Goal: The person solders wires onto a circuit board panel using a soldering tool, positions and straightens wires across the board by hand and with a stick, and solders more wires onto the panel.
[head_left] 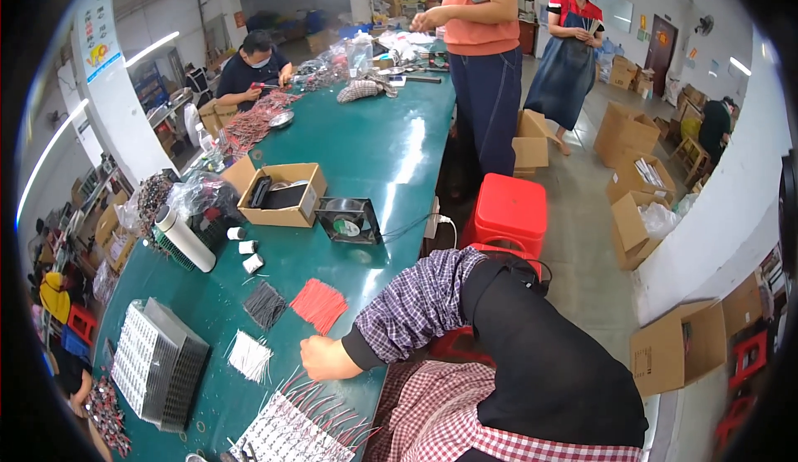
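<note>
My right hand (330, 357) is closed in a fist over the green table, its fingertips turned out of sight. Whatever it may grip does not show. Just below it lies a white panel of small repeating pieces (291, 433), with thin red, dark and white wires sticking out along its upper edge. Close by are a bundle of short white wires (249, 356), a bundle of red wires (319, 305) and a bundle of dark grey wires (264, 304). My left hand is outside the picture.
A stack of white panels (158, 362) stands on the table's left. Farther up are a white thermos (186, 242), several small white containers (248, 247), an open carton (287, 204) and a black fan (349, 220). A red stool (509, 213) stands beside the table; other people work beyond.
</note>
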{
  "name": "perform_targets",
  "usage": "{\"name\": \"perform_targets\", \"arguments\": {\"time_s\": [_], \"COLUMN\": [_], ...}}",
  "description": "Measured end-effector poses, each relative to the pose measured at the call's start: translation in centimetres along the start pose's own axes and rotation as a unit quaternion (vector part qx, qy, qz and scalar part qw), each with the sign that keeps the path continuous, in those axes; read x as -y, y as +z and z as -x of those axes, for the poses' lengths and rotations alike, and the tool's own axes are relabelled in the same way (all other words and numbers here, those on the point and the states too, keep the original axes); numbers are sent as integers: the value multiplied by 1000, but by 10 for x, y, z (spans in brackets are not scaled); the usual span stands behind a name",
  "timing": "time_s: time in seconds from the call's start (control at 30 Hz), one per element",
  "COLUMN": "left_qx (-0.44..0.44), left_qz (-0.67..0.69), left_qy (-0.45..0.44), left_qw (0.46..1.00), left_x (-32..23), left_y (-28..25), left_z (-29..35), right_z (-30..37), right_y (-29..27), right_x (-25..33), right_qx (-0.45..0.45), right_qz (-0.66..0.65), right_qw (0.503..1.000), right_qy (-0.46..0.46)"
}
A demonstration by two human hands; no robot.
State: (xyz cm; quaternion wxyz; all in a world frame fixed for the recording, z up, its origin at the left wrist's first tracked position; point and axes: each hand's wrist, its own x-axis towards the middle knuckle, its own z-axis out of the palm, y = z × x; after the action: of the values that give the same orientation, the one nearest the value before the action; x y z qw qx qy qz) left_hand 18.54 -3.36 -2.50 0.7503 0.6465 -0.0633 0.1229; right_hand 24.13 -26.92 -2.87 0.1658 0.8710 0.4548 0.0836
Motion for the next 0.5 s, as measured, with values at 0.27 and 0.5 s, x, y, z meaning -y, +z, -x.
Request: {"name": "perform_targets", "arguments": {"time_s": [0.27,0.5], "left_qx": [35,48], "left_qz": [39,63], "left_qy": [-36,-85], "left_qw": [998,993], "left_x": [-5,-6], "left_y": [29,40], "left_z": [-29,-36], "right_z": [7,6], "right_y": [-22,-16], "right_x": [-6,7], "right_qx": [-153,72], "right_qz": [-88,33], "right_qw": [983,996], "right_qy": [56,-28]}}
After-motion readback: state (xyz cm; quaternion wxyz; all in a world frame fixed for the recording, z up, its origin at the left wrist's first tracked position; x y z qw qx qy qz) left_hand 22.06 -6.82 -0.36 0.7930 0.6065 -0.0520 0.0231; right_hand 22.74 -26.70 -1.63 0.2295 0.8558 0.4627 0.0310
